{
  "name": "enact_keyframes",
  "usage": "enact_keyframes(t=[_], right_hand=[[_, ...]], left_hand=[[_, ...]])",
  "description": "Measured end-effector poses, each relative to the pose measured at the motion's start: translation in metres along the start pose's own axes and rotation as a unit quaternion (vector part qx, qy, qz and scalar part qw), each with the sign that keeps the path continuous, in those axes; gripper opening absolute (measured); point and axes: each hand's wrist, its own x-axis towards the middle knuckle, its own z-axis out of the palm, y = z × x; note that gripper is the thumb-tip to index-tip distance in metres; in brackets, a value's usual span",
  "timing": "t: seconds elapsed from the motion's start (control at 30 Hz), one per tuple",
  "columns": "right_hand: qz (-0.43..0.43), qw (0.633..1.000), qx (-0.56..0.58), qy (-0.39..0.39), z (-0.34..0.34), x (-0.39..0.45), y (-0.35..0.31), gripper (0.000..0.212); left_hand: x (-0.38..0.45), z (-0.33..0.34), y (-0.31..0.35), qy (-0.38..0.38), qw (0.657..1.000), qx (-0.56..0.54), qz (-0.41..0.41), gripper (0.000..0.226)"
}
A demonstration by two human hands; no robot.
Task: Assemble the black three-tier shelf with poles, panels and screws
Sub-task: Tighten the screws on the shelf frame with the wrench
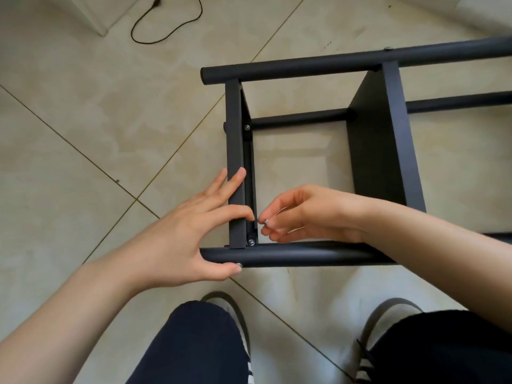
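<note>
The black shelf (318, 162) lies on its side on the tiled floor (83, 134), just beyond the person's knees. The left hand (191, 228) is spread over the corner where the end panel (235, 162) meets the near pole (291, 254) — straight fingers rest along the panel's edge, and the thumb presses the pole beside a screw head. The right hand (302, 214) comes in over the pole, fingers curled, pinching a small silver screw (266, 221) just beside the panel's inner bracket. A black cable (166, 23) lies well apart.
</note>
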Motion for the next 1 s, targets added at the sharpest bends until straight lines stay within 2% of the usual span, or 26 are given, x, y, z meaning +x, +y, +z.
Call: enact_keyframes(t=[0.13, 0.3, 0.57, 0.7, 1.0], right_hand=[[0.025, 0.999, 0.013, -0.039, 0.004, 0.013, 0.001, 0.011], [0.036, 0.998, -0.004, -0.057, 0.009, 0.023, -0.003, 0.008], [0.016, 0.995, -0.059, -0.075, 0.019, 0.029, -0.001, 0.002], [0.013, 0.995, -0.058, -0.085, 0.020, 0.029, -0.002, 0.012], [0.023, 0.994, -0.051, -0.088, 0.017, 0.033, 0.001, 0.018]], left_hand=[[0.000, 0.001, -0.003, 0.007, 1.000, -0.004, 0.008, 0.060], [0.000, 0.002, -0.008, 0.027, 0.998, 0.056, 0.029, 0.063], [-0.002, 0.006, -0.006, 0.047, 0.998, -0.012, 0.029, 0.062], [-0.002, 0.005, -0.004, 0.048, 0.998, -0.021, 0.027, 0.058], [-0.005, 0.010, 0.003, 0.044, 0.997, -0.060, 0.010, 0.053]])
